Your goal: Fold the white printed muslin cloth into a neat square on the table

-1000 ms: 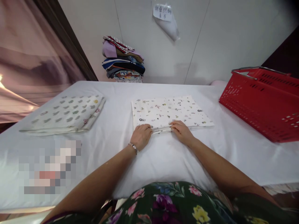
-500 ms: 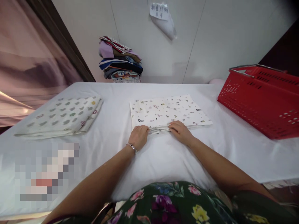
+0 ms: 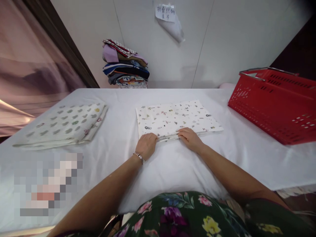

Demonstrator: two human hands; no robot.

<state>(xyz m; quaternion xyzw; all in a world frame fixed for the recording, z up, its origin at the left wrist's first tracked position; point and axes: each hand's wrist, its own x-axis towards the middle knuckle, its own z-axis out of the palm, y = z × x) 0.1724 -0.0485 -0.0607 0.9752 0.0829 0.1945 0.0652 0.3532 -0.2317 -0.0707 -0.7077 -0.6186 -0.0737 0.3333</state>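
Note:
A folded white cloth (image 3: 177,117) with small printed figures lies flat in front of me, its layers showing along the near edge. My left hand (image 3: 146,145) pinches that edge near its left corner, fingers closed over the layers. Farther right along the same edge, my right hand (image 3: 190,139) grips it too, thumb below and fingers on top. Both thumbs are partly hidden. To the left rests a second folded cloth (image 3: 66,123), cream with rows of grey-green shapes, apart from both hands.
A red plastic basket (image 3: 269,105) with metal handles stands on the right of the white-covered table (image 3: 118,112). Behind the table's far edge rises a stack of folded fabrics (image 3: 125,65). A blurred patch (image 3: 49,184) covers something at the front left. A paper note (image 3: 165,13) hangs on the wall.
The view has shifted slightly, so the basket and stack sit a little farther left. Both hands keep hold of the cloth's near edge, almost unmoved.

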